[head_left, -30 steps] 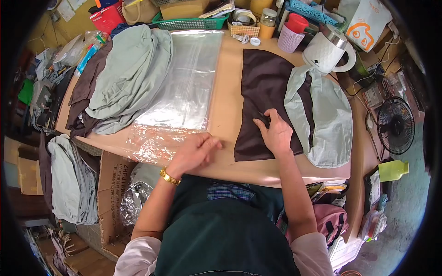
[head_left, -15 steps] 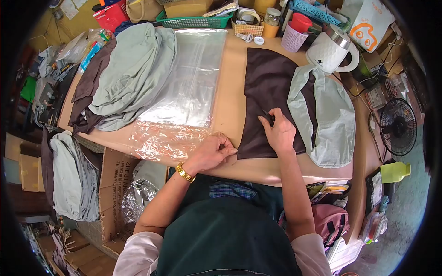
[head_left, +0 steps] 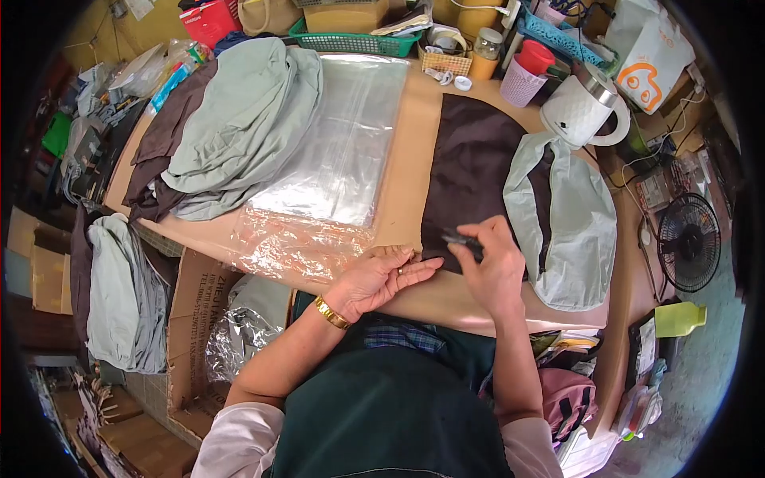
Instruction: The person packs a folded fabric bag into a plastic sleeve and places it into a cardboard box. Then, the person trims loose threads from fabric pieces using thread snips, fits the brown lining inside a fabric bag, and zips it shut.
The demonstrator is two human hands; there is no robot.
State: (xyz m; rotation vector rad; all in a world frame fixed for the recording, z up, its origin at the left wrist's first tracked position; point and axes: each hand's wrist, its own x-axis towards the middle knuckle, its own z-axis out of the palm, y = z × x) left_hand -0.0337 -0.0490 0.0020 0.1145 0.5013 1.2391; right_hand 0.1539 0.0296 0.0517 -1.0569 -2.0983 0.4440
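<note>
A dark brown fabric piece (head_left: 470,159) with a rounded far edge lies on the table. At its near left corner, my left hand (head_left: 378,279) is turned partly palm up. Its thumb and forefinger pinch the fabric edge, and the other fingers stretch to the right. Above the near part of the fabric, my right hand (head_left: 492,256) is closed round a small black tool (head_left: 462,241). This is blurred and looks like thread snips, its tip pointing left towards the left fingers. Pale grey-green fabric (head_left: 578,231) overlaps the brown piece on the right.
Clear plastic bags (head_left: 343,135) lie left of the brown fabric. Beyond them is a heap of grey-green garments (head_left: 239,119). A white kettle (head_left: 578,111), a pink cup (head_left: 522,85) and a green basket (head_left: 358,44) line the back. A black fan (head_left: 688,241) stands at right.
My left hand has rolled palm upward and its fingers have extended at the fabric corner. The right hand has come nearer to me with the black tool. The whole view has shifted slightly.
</note>
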